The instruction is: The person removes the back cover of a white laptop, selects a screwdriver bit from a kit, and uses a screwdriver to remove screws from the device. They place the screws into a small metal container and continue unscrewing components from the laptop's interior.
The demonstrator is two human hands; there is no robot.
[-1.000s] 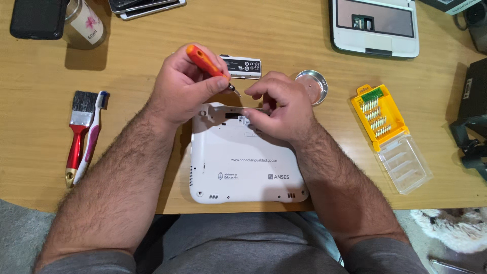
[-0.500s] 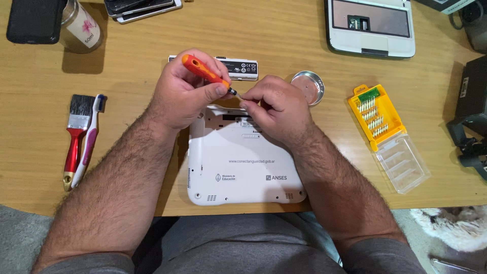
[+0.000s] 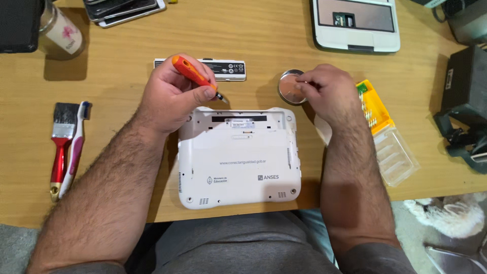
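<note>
Left hand (image 3: 175, 94) grips an orange screwdriver (image 3: 195, 76) at 11 o'clock of the upturned white laptop (image 3: 238, 157) on the counter (image 3: 127, 101). Right hand (image 3: 324, 91), fingers pinched, rests over the round metal dish (image 3: 290, 87) at 1 o'clock. Risk: a small screw could bounce out and roll off.

My left hand (image 3: 172, 99) holds the orange screwdriver (image 3: 195, 77) above the white laptop (image 3: 238, 160), while my right hand (image 3: 327, 91) touches the round tin (image 3: 289, 87).

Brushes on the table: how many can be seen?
2. A paintbrush with a red handle and a pink-and-white toothbrush lie side by side at the table's left edge, beyond the left hand. Others may lie outside the view.
</note>
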